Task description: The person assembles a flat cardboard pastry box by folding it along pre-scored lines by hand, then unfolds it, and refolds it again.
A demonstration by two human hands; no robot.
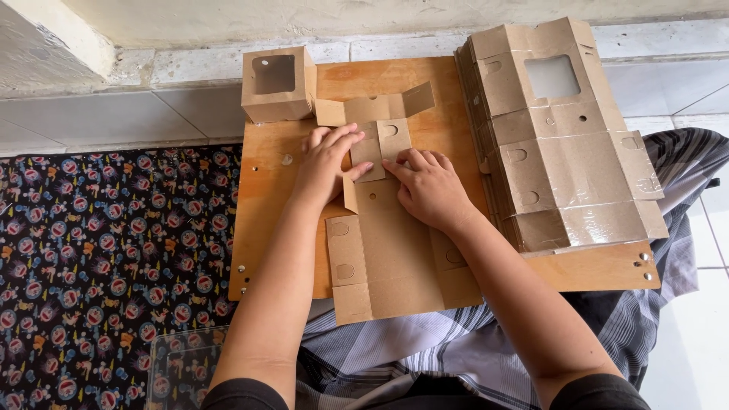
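Pale floor tiles [99, 114] run along a light wall at the top of the head view, with a dark cartoon-patterned cloth [99, 258] spread on the left. One wooden board [262, 197] rests across the person's lap, over a striped grey garment [395, 349].

On the board lies one flat brown cardboard blank [391, 258], unfolded, its tabs reaching toward the far edge and its near end hanging just over the board's near edge. Both hands rest on its upper part. The left hand [328, 163] lies palm down with fingers spread a little, fingertips pressing a small flap [370, 156] near the blank's middle. The right hand [429, 186] lies just beside it, fingers extended and close together, tips touching the same flap from the other side. Neither hand grips anything; both press flat.

One folded box with a window cut-out [279, 83] stands at the board's far left corner. One stack of flat blanks [558, 137] sits on the right side of the board; the number of sheets in it cannot be told. One clear plastic lid or container [178, 364] shows at the lower left.
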